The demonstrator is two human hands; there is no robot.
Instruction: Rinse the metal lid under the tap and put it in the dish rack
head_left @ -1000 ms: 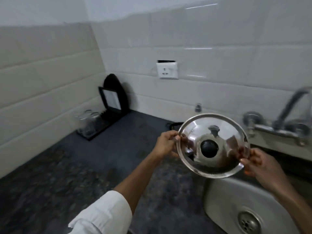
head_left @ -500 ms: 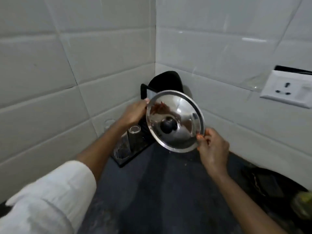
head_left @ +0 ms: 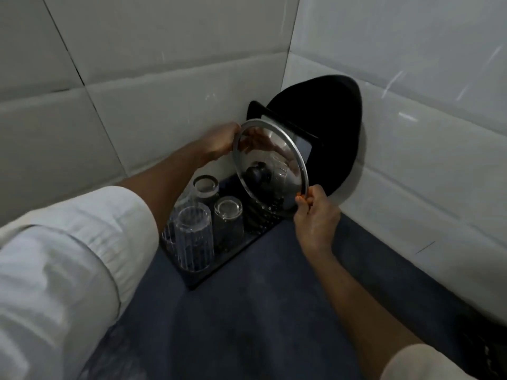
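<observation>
The round metal lid (head_left: 277, 157), shiny with a black knob in its middle, is held tilted on edge over the black dish rack (head_left: 233, 256) in the tiled corner. My left hand (head_left: 219, 141) grips its upper left rim. My right hand (head_left: 315, 215) pinches the lower right rim. The lid's bottom edge is down among the rack's prongs; whether it touches them I cannot tell.
Three upturned clear glasses (head_left: 196, 237) stand in the rack's near end. A black square tray (head_left: 301, 144) and a large black round pan (head_left: 329, 127) lean against the corner wall behind the lid. Dark countertop (head_left: 247, 325) spreads in front.
Both hands carried the lid from above the sink leftwards to the corner and lowered it into the rack behind the glasses. My view turned and moved closer to the rack.
</observation>
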